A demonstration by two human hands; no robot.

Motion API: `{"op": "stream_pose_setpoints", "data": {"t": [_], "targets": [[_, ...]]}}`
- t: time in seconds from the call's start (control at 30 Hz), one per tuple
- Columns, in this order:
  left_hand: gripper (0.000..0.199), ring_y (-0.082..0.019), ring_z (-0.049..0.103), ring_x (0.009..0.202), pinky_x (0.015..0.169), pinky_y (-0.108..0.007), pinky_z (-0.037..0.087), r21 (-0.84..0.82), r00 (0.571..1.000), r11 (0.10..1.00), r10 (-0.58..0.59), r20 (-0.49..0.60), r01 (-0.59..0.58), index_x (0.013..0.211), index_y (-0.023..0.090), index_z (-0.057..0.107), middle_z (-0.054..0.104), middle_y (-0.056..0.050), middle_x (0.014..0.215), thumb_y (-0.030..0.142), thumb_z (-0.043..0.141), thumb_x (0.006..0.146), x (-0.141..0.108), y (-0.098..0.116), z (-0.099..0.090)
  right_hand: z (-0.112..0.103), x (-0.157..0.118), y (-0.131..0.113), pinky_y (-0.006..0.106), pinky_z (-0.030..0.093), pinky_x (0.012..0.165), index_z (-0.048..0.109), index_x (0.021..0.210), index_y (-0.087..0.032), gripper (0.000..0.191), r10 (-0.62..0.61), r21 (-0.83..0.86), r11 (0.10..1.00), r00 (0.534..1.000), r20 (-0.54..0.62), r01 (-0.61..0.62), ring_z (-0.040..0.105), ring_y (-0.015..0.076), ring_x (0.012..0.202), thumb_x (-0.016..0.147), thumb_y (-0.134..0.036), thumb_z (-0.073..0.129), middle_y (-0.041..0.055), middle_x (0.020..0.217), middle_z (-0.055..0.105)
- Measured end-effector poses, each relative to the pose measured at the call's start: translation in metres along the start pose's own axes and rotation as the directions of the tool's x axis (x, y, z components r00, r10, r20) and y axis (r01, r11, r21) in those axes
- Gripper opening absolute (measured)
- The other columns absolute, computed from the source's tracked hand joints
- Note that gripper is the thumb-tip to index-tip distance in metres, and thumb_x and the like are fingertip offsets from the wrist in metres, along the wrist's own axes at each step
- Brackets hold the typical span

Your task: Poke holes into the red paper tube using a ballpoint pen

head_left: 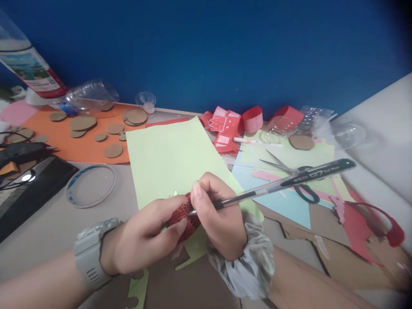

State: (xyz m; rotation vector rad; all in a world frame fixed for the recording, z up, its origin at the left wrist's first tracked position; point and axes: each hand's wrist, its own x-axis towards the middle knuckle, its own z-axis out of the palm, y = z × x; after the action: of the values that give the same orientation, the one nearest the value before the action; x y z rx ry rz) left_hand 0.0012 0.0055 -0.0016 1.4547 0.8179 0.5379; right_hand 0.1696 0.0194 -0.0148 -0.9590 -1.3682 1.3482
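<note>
My left hand, with a grey watch on its wrist, pinches a small red piece covered in a black crosshatch pattern. A clear-barrelled black pen is gripped in my right hand, its tip touching the red piece. A grey scrunchie circles my right wrist. Part of the red piece is hidden behind my fingers. Beneath both hands lies a light green sheet of paper, with cut-away scraps of the same green nearer to me.
Scissors rest on coloured papers at right, beside red cut paper and cardboard. Cardboard discs lie on orange paper at left. A tape ring, a black device, and plastic bottles stand nearby. A blue wall closes the back.
</note>
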Motion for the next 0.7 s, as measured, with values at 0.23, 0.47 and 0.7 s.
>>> {"op": "stream_pose_setpoints", "data": {"t": [0.23, 0.47, 0.7], "targets": [[0.021, -0.015, 0.054, 0.063, 0.062, -0.026, 0.046, -0.009, 1.000, 1.000, 0.007, -0.025, -0.007, 0.080, 0.021, 0.049, 0.061, 0.000, 0.071, 0.026, 0.047, 0.101, -0.0004, 0.0006, -0.0001, 0.0002, -0.0001, -0.0008, 0.026, 0.028, 0.050, 0.037, 0.068, -0.024, 0.033, -0.007, -0.028, 1.000, 1.000, -0.016, 0.007, 0.031, 0.0108, 0.053, 0.097, -0.026, 0.051, -0.0065, 0.060, 0.032], [0.031, -0.016, 0.057, 0.064, 0.063, -0.026, 0.048, -0.067, 1.000, 0.998, 0.013, -0.008, -0.014, 0.084, 0.019, 0.053, 0.063, -0.001, 0.071, 0.033, 0.038, 0.107, -0.0017, -0.0051, -0.0003, 0.0004, 0.0008, 0.0012, 0.027, 0.030, 0.052, 0.036, 0.067, -0.024, 0.034, -0.029, -0.003, 1.000, 0.999, -0.036, 0.029, 0.032, 0.0113, 0.055, 0.098, -0.025, 0.050, -0.0064, 0.060, 0.031], [0.033, -0.015, 0.055, 0.065, 0.063, -0.025, 0.046, -0.043, 0.998, 0.997, 0.066, 0.016, -0.065, 0.083, 0.019, 0.051, 0.063, -0.002, 0.073, 0.034, 0.035, 0.109, -0.0013, -0.0071, -0.0013, 0.0015, -0.0014, 0.0038, 0.027, 0.029, 0.052, 0.038, 0.069, -0.024, 0.033, -0.065, 0.014, 0.998, 0.997, -0.049, 0.066, 0.032, 0.0111, 0.055, 0.099, -0.026, 0.052, -0.0065, 0.061, 0.034]]}}
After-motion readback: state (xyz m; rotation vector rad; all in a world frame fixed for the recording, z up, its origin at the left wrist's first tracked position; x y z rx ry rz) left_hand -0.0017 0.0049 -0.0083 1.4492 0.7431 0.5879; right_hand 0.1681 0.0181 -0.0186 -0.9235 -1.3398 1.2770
